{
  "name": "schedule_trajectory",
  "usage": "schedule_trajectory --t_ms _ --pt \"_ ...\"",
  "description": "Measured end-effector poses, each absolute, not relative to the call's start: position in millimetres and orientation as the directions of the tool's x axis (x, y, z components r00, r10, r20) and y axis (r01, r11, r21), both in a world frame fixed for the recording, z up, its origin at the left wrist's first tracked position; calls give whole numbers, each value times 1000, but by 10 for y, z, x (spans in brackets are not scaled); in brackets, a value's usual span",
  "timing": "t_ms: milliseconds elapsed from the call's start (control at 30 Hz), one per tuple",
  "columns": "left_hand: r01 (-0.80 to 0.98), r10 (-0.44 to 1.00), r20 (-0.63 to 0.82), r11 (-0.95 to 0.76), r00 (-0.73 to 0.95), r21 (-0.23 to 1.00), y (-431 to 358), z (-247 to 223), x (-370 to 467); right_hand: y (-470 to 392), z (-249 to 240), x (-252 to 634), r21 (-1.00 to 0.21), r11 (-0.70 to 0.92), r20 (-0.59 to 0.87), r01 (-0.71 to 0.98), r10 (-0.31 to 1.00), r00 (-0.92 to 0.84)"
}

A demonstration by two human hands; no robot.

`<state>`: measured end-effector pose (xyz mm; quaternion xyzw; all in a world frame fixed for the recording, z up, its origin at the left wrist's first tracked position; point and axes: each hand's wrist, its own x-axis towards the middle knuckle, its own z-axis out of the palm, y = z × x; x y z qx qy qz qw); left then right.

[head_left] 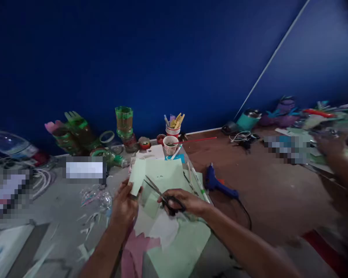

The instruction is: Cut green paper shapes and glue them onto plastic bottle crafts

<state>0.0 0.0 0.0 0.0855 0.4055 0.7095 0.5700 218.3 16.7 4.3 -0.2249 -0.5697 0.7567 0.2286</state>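
Note:
My left hand [125, 204] pinches a strip of pale green paper [137, 175], held up at a slant. In my right hand [185, 200] is a pair of scissors [171, 204] with black handles, its blades parted slightly and pointing toward the strip. The blade tips end just right of the strip; whether they touch it I cannot tell. Beneath both hands lie pale green sheets [179, 247], a white paper piece [164, 227] and a cut pink paper piece [136, 251].
A blue glue gun [220, 185] with its cord lies right of the papers. Behind stand paper cups [170, 144] and cut green-rimmed bottles [124, 123]. Paper scraps [89, 227] litter the left side. Another person's hand [333, 150] is at the far right.

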Motion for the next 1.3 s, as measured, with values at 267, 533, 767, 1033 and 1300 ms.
schedule_trajectory --t_ms 267,533,767,1033,1300 --pt "-739 899 -322 -3 -297 674 -4 33 25 130 73 2183 -963 -253 -75 -97 592 -802" --pt "-597 928 -325 157 -185 787 -96 105 156 133 90 2175 -973 -230 -119 -16 561 -820" --pt "-463 892 -343 181 -294 868 -98 155 193 150 68 2204 -969 -232 -71 -80 581 -811" --pt "-413 863 -369 213 -345 885 -118 175 234 149 104 2216 -983 -172 -52 -61 586 -809" --pt "-385 837 -338 169 -430 907 -130 262 274 149 129 2208 -991 -132 -91 13 604 -792"
